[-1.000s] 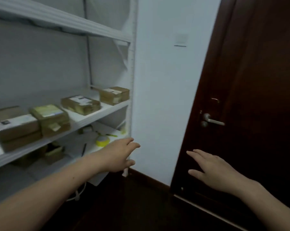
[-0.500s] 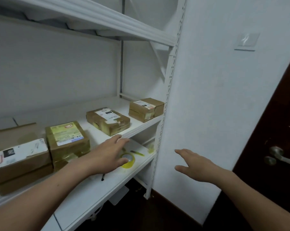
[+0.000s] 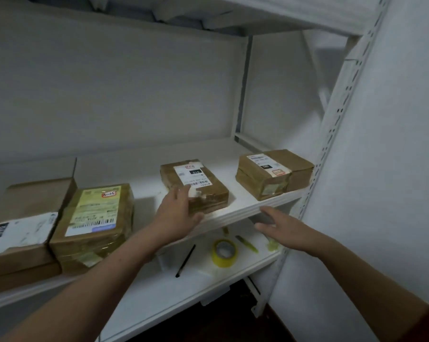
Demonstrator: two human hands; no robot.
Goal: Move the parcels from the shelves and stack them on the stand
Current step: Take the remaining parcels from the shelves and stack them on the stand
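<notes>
Several brown taped parcels lie on the white middle shelf (image 3: 245, 208). My left hand (image 3: 177, 213) rests against the near left corner of the middle parcel (image 3: 196, 183), fingers spread and not closed around it. Right of it sits a thicker parcel (image 3: 272, 174) near the shelf post. A parcel with a yellow-green label (image 3: 94, 218) and a stack of larger boxes (image 3: 20, 233) lie to the left. My right hand (image 3: 285, 229) hovers open just below the shelf edge, holding nothing. The stand is out of view.
On the lower shelf (image 3: 183, 297) lie a roll of yellow tape (image 3: 224, 253), a black pen (image 3: 185, 260) and a yellow-green cutter (image 3: 246, 243). A white perforated post (image 3: 332, 134) and a white wall (image 3: 393, 169) close off the right side. An upper shelf (image 3: 282, 18) hangs overhead.
I have moved closer to the shelves, and the door has left the view. My left hand rose from below the shelf edge onto the middle parcel's corner. My right hand came up toward the shelf edge.
</notes>
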